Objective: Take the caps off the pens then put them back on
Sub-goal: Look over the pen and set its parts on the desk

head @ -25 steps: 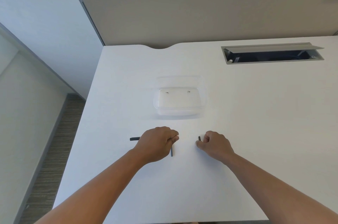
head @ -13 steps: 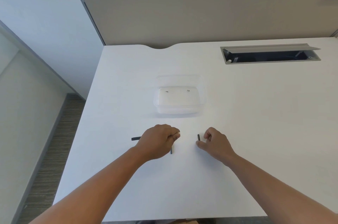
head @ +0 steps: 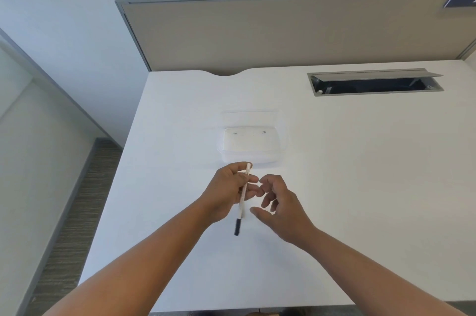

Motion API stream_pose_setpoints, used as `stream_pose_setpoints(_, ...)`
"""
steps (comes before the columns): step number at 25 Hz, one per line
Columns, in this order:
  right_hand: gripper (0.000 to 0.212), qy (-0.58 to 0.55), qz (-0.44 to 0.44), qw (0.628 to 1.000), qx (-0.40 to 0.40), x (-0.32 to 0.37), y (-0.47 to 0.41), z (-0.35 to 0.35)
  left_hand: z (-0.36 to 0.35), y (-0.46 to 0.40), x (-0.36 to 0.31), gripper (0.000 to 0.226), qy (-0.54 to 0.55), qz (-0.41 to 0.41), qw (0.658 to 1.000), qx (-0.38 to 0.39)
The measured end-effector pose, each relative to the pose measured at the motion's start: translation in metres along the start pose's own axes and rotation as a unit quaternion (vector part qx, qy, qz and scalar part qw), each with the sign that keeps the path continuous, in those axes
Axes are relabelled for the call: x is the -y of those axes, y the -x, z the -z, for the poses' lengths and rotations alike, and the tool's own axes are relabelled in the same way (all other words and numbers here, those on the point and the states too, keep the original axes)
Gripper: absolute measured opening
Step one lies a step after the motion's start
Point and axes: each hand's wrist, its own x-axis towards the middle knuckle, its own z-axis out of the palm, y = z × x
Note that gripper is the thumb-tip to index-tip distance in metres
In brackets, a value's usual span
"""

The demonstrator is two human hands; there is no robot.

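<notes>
My left hand (head: 229,192) grips a slim white pen (head: 243,194) around its middle and holds it above the white table (head: 360,186). The pen hangs nearly upright, tilted a little. Its black cap (head: 237,227) sits on the lower end, pointing toward me. My right hand (head: 280,208) hovers just right of the pen with its fingers spread and curled. I see nothing in it, and its fingertips are close to my left fingers. No other pen or loose cap shows on the table.
A clear plastic box (head: 251,147) with its lid folded back sits just beyond my hands. A cable hatch (head: 374,83) lies open at the far right. A beige partition (head: 283,32) closes the back edge. The table's left edge drops to the floor.
My left hand rose from the table with the white pen. My right hand left the small black piece and moved toward the pen, fingers opening. The dark pieces on the table are gone from view.
</notes>
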Motion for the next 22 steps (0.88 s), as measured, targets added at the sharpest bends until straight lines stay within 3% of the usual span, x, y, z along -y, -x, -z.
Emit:
stream_pose_setpoints(4,0.067,0.031,0.057,0.998,-0.004,-0.004,0.006,-0.006,-0.006,0.001,0.002,0.028,0.198,0.067,0.978,-0.024)
stream_pose_setpoints(6,0.066,0.038,0.057,0.998,-0.009,-0.006,0.008,-0.006,-0.007,0.000,0.005,0.026,0.222,0.077,0.972,-0.027)
stream_pose_setpoints(8,0.052,0.032,0.064,0.997,-0.019,-0.006,0.010,-0.006,-0.008,-0.001,0.010,0.019,0.209,0.081,0.974,-0.023)
stream_pose_setpoints(11,0.030,-0.089,0.043,0.993,-0.065,-0.003,0.010,-0.008,-0.009,-0.004,0.014,0.011,0.120,0.082,0.989,-0.031)
stream_pose_setpoints(15,0.007,-0.257,-0.107,0.950,-0.145,-0.002,-0.004,-0.001,-0.011,-0.008,0.019,0.027,-0.071,0.062,0.993,-0.068)
stream_pose_setpoints(17,0.008,-0.290,-0.167,0.930,-0.152,-0.006,-0.011,0.003,-0.012,-0.008,0.025,0.023,-0.198,0.021,0.977,-0.080)
stream_pose_setpoints(22,0.013,-0.369,-0.228,0.888,-0.152,-0.015,-0.025,0.008,-0.009,-0.012,0.037,0.016,-0.443,-0.064,0.893,-0.050)
